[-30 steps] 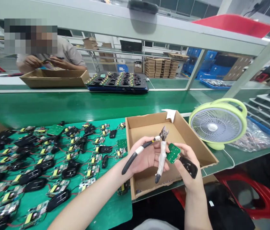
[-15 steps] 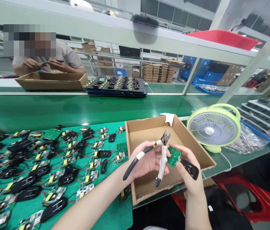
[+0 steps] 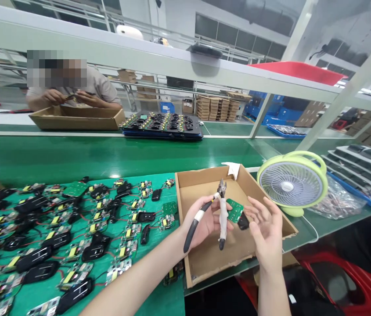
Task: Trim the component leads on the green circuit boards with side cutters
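Observation:
My left hand (image 3: 203,224) is closed around a pair of diagonal cutters (image 3: 223,215), their jaws pointing up and white tape wrapped on the handles. A small green circuit board (image 3: 234,211) sits right beside the cutters, its near edge at my left fingertips. Below the board hangs a black plastic piece (image 3: 243,222); how the two join is hard to see. My right hand (image 3: 266,226) is open beside the board, fingers spread, with nothing in it. Both hands are above a shallow cardboard box (image 3: 201,265).
Many circuit boards wired to black casings (image 3: 95,248) cover the green mat (image 3: 154,285) at left. A green fan (image 3: 290,182) stands right of the box. Across the bench, a person (image 3: 102,90) works behind another cardboard box (image 3: 76,119). A stacked tray of boards (image 3: 162,125) lies nearby.
My right hand has let go of the board and black piece, opened, and moved slightly right. The cutters stay in my left hand. The view has tilted up a little.

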